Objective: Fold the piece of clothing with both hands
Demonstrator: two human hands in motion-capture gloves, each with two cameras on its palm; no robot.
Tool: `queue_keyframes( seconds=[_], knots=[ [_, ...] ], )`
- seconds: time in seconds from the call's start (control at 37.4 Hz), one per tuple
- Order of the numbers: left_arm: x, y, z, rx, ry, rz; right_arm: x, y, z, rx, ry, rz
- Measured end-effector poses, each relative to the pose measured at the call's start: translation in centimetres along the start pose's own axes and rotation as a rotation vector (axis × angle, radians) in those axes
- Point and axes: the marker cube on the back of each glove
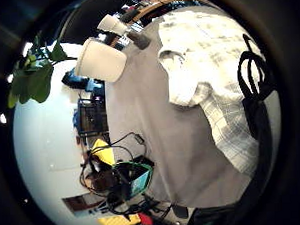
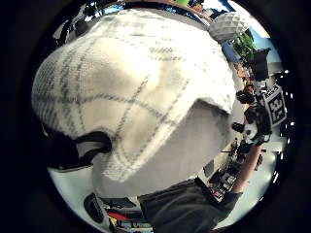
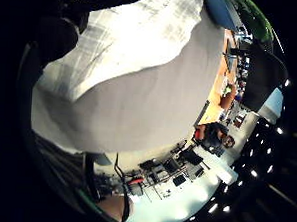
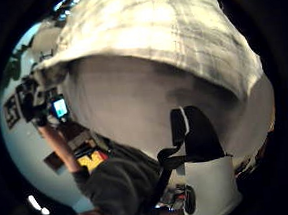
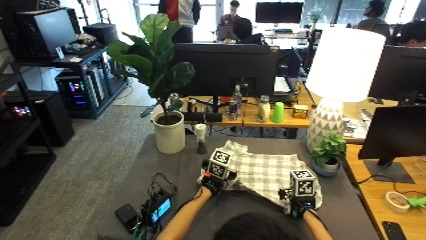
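Note:
A white checked shirt (image 5: 266, 172) lies crumpled on the grey table (image 5: 166, 170) in front of the person. My left hand (image 5: 213, 186) grips the shirt's near left edge, and my right hand (image 5: 297, 205) grips its near right edge. In the left thumb side view the shirt (image 2: 146, 87) arches close over the palm, raised off the table. The right thumb side view shows the shirt's (image 4: 168, 30) edge lifted too, with shadowed table (image 4: 128, 103) under it. The rest of the shirt (image 1: 202, 55) stays bunched on the table.
A big-leafed plant in a white pot (image 5: 168, 132) and a small dark bottle (image 5: 201, 142) stand at the table's far left. A white lamp (image 5: 329, 75) and a small potted plant (image 5: 328, 157) stand at the right. A device with cables (image 5: 156, 207) lies near left.

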Motion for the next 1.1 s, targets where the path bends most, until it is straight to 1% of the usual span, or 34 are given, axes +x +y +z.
queue_keyframes(
  seconds=[0.11, 0.21, 0.27, 0.35, 0.43, 0.54, 0.67, 0.75, 0.8, 0.83, 0.88, 0.94, 0.99, 1.04, 1.07, 1.1],
  knots=[
    [-0.4, 0.2, -0.4, -0.012, -0.002, -0.002, 0.6, -2.4, 0.8, 0.076, -0.014, 0.05],
    [-0.6, 0.3, 0.4, -0.023, 0.016, 0.028, 1.2, -3.3, 0.8, 0.105, -0.044, 0.067],
    [-0.4, 1.5, 0.2, -0.047, 0.037, 0.056, 1.5, -3.3, 0.8, 0.095, -0.051, 0.062],
    [-0.1, 4.5, -0.6, -0.086, 0.057, 0.102, 1.9, -2.8, 0.7, 0.078, -0.062, 0.041],
    [-0.1, 6.6, -0.3, -0.107, 0.045, 0.147, 1.9, -0.9, -0.2, 0.083, -0.049, -0.003],
    [0.0, 9.7, -1.1, -0.157, 0.041, 0.251, 1.0, 2.6, -2.0, 0.066, -0.021, -0.076],
    [-0.6, 14.0, -4.7, -0.256, 0.032, 0.345, -0.4, 7.4, -4.8, 0.013, 0.045, -0.142],
    [-1.4, 14.9, -7.3, -0.281, 0.021, 0.352, -0.9, 9.2, -7.3, 0.006, 0.072, -0.167],
    [-2.0, 14.1, -9.2, -0.266, -0.003, 0.315, -0.9, 9.3, -9.5, 0.014, 0.086, -0.161],
    [-2.4, 13.3, -10.2, -0.252, -0.019, 0.285, -0.8, 9.1, -10.9, 0.021, 0.092, -0.152],
    [-3.1, 10.8, -12.0, -0.22, -0.053, 0.212, -0.7, 8.2, -13.9, 0.037, 0.099, -0.124],
    [-3.6, 7.6, -13.0, -0.197, -0.083, 0.139, -0.4, 6.2, -16.1, 0.042, 0.097, -0.087],
    [-3.9, 3.8, -12.9, -0.194, -0.11, 0.075, 0.2, 3.0, -17.4, 0.036, 0.089, -0.039],
    [-3.9, 0.2, -12.1, -0.213, -0.125, 0.032, 0.7, -0.2, -18.2, 0.029, 0.083, 0.014],
    [-3.9, -1.0, -11.8, -0.233, -0.126, 0.019, 0.7, -1.1, -18.6, 0.022, 0.079, 0.037],
    [-3.7, -1.5, -11.7, -0.258, -0.123, 0.009, 0.5, -1.4, -18.9, 0.012, 0.074, 0.055]
  ],
)
